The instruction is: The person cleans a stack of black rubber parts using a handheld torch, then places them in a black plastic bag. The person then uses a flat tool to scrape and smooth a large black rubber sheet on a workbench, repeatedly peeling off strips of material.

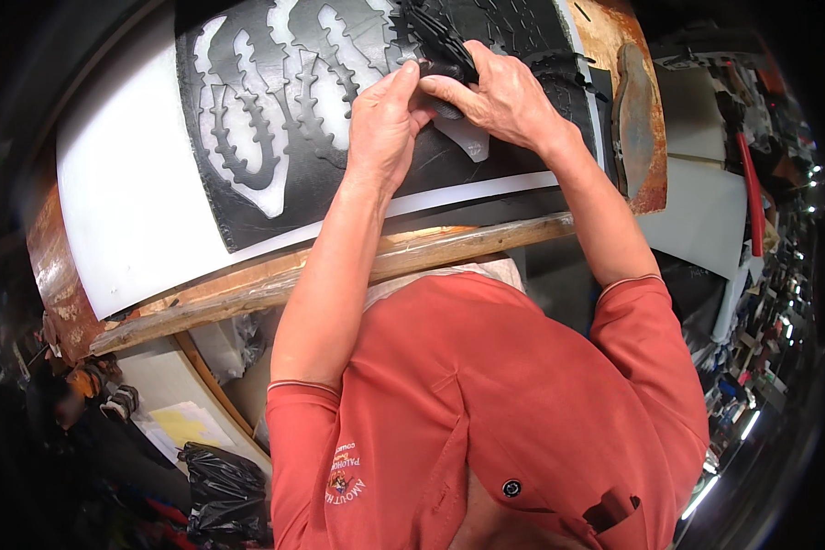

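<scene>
Both of my hands meet over a black sheet (335, 206) at the far side of the bench. My right hand (513, 96) is wrapped round a bundle of black cut pieces (438, 35) with toothed edges. My left hand (382, 124) has thumb and fingers pinched at the near end of the bundle, its fingertips almost touching my right thumb. Whether the left fingers hold one piece or several is hidden. Curved, toothed openings in the black sheet show white beneath, and notched black strips (272, 147) still lie among them.
Under the black sheet lies a white sheet (119, 211), reaching left. A worn wooden rail (275, 291) forms the bench's near edge. At right rests a flat sole-shaped piece (634, 124), with a long red handle (751, 197) beyond. A black plastic bag (225, 495) sits low at left.
</scene>
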Available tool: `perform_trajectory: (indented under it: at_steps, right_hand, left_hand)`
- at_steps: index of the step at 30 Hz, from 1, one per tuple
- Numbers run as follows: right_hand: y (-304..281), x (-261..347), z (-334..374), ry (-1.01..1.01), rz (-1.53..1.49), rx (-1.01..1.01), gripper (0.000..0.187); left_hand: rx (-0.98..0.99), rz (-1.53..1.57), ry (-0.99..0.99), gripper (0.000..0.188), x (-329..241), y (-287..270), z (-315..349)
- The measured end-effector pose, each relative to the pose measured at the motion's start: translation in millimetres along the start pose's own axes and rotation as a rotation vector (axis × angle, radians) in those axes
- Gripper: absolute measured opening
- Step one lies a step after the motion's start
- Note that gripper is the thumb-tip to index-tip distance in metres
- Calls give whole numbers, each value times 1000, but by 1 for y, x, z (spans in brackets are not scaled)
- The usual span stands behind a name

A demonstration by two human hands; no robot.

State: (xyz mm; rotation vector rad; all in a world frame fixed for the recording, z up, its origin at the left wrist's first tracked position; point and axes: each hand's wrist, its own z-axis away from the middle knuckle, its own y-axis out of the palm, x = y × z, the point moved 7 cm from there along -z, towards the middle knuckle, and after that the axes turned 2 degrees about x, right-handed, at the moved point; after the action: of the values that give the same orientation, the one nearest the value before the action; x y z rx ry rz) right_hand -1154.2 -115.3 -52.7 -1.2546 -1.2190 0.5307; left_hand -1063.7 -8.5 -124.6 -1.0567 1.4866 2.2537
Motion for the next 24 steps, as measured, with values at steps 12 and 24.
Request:
perform_trajectory:
  at_steps: [12,24]
  right_hand:
    - [5,0,1,-241,83,37,24]
    - [6,9,1,-412,223,-77,22]
  left_hand:
    - [31,-312,13,37,-9,9,-1]
    - [-174,-712,445,27,-24,24,25]
